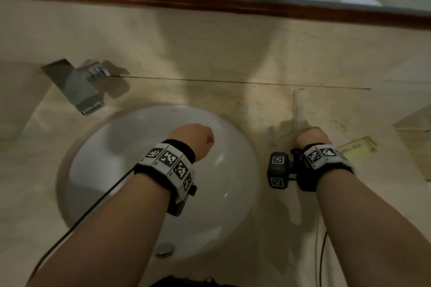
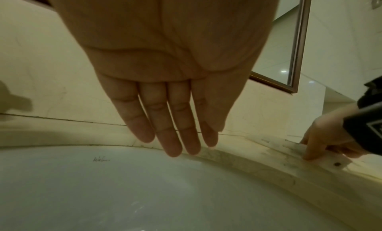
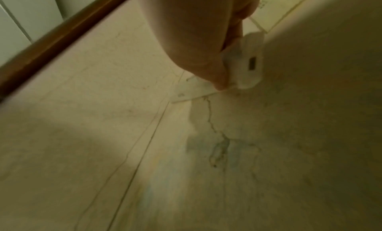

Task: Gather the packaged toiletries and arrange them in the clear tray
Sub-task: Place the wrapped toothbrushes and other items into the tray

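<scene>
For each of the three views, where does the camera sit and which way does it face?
Head: worn on the head, looking down at the sink and counter; both forearms show.
Left wrist: along the open left hand above the basin, toward the wall.
Right wrist: along the right hand pinching a white packet over the counter.
Shared: head and left-wrist views both show the sink and the right hand.

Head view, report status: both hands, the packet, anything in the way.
Left hand open, empty, over the sink. Right hand pinching a long white packet on the countertop. Clear tray not made out. Nothing blocking.
</scene>
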